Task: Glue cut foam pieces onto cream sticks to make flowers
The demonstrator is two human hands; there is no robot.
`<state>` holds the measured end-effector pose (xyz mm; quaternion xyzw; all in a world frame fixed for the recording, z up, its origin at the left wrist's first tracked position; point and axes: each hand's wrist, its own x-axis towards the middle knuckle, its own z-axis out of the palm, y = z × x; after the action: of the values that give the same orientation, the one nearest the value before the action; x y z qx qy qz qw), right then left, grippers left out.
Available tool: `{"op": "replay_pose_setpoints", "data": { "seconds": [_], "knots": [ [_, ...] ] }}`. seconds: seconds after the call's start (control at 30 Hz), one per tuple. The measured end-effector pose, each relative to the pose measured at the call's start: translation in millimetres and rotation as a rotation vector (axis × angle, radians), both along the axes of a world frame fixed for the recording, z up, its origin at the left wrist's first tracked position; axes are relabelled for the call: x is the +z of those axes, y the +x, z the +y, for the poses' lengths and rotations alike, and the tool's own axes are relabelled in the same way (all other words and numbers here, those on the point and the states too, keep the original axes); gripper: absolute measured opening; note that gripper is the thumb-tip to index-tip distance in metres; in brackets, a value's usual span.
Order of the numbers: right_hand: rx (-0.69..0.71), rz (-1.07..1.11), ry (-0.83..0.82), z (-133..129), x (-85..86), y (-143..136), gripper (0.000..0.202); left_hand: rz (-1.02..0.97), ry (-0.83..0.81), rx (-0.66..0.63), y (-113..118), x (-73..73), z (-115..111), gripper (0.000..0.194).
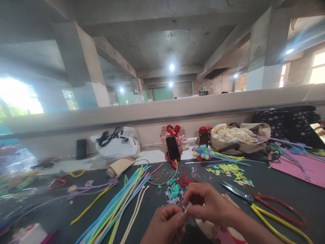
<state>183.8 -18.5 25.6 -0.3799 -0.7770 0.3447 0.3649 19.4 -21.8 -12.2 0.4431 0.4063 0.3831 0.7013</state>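
At the front of the table my left hand [166, 222] and my right hand [207, 203] meet, the fingers of both pinched together. Between the fingertips shows a small pale-purple piece [188, 205], mostly covered; its exact kind is unclear. Just beyond the hands lies a loose pile of small teal and lilac pieces [173, 190], with some red pieces [185, 181] beside it. Left of my hands, a bundle of long, soft-looking coloured stems [119, 200] in blue, green and lilac lies slanted. Right of them rest open scissors [252, 197] with one red and one yellow handle.
Yellow-green cut pieces [235, 172] are scattered farther right. A phone [172, 148] on a cable leans at the back, between a white bag [118, 144] and a dark bottle [203, 136] with a red lid. A cloth bag [235, 135] and pink sheet [299, 167] are rightward.
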Motion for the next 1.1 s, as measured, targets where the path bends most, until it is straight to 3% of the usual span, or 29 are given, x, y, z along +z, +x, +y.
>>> {"op": "replay_pose_setpoints", "data": {
  "seconds": [0.27, 0.43, 0.5, 0.6, 0.73, 0.93, 1.1],
  "knots": [
    [0.004, -0.05, 0.017, -2.5, 2.6, 0.6, 0.015, -0.007, 0.016, 0.015, 0.9, -8.3, 3.3, 0.039],
    [0.012, -0.026, -0.086, -1.7, 6.3, 3.0, 0.06, -0.058, 0.057, 0.059, -4.1, -4.3, 5.7, 0.038],
    [-0.023, 0.025, -0.089, 0.3, 5.9, 2.4, 0.05, -0.128, 0.045, 0.092, -8.4, -2.0, 6.6, 0.037],
    [-0.079, 0.166, -0.176, 2.6, 4.0, -1.8, 0.013, -0.208, -0.014, 0.142, -15.1, -1.4, 6.3, 0.038],
    [-0.09, 0.28, -0.278, -2.5, 6.8, -10.6, 0.021, -0.276, -0.079, 0.164, -19.9, -0.2, -0.7, 0.042],
    [-0.134, 0.25, -0.371, -28.5, 24.2, 3.1, 0.031, -0.354, -0.009, 0.154, -30.4, 26.5, -30.2, 0.036],
    [-0.346, 0.292, -0.226, -59.9, 30.6, 48.7, 0.038, -0.353, 0.175, 0.261, -40.9, 51.2, -62.8, 0.03]
  ]
}}
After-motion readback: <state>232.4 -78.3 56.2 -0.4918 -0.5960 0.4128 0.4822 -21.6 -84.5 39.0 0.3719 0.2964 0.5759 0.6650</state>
